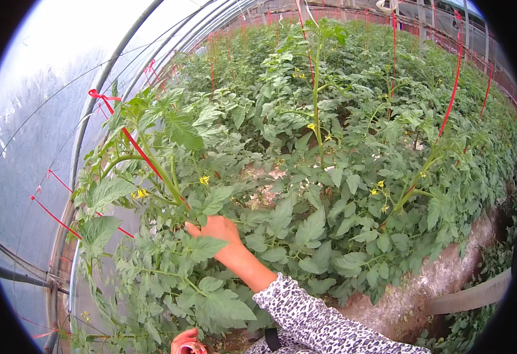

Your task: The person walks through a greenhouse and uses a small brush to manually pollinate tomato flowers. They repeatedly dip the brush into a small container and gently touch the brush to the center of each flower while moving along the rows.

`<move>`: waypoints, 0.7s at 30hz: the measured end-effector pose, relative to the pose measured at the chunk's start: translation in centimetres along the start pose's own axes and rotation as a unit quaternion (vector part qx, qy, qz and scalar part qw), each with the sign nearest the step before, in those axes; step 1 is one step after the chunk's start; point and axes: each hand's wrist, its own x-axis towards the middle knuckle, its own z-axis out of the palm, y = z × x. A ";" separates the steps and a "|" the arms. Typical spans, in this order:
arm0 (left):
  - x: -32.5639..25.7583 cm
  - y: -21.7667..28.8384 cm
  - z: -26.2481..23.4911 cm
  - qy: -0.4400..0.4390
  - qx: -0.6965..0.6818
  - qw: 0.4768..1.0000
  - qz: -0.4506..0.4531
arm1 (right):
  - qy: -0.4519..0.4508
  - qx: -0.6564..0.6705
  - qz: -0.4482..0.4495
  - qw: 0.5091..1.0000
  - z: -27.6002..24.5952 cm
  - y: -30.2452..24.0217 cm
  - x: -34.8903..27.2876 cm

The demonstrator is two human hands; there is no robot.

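My right hand (216,230), in a spotted black-and-white sleeve (323,315), reaches into the leaves at the left. It is closed round the lower part of a tomato stem (167,180), partly hidden by leaves. A red string (134,141) runs along this stem and ends in a knot at the top left. Yellow flowers (141,193) hang from the same plant. At the lower edge, only part of my left hand (181,338) shows. Its fingers curl round a red, ring-like roll (192,348), possibly of string, cut off by the picture's edge.
Dense tomato plants (317,227) fill the middle and right, several tied to upright red strings (452,82). A curved plastic greenhouse wall with metal hoops (102,74) bounds the left. Bare soil (412,295) and a pale bar (471,298) lie at the lower right.
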 end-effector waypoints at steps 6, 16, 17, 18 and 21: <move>0.5 0.5 -1.4 -0.001 -0.004 1.000 -0.028 | 0.029 0.013 -0.046 0.998 1.1 1.5 -0.1; 1.7 1.4 -3.4 -0.020 -0.005 0.999 -0.032 | 0.020 0.204 -0.161 0.965 4.6 6.5 -3.0; 1.8 1.3 -3.5 -0.027 -0.001 1.000 -0.007 | -0.031 0.351 -0.003 0.936 5.0 6.0 -2.2; 1.9 1.1 -3.8 -0.029 0.003 0.999 0.017 | -0.032 0.407 -0.018 0.913 5.9 6.4 -1.9; 2.6 1.4 -3.5 -0.062 -0.024 0.997 0.030 | 0.017 0.437 -0.073 0.896 8.8 11.4 1.6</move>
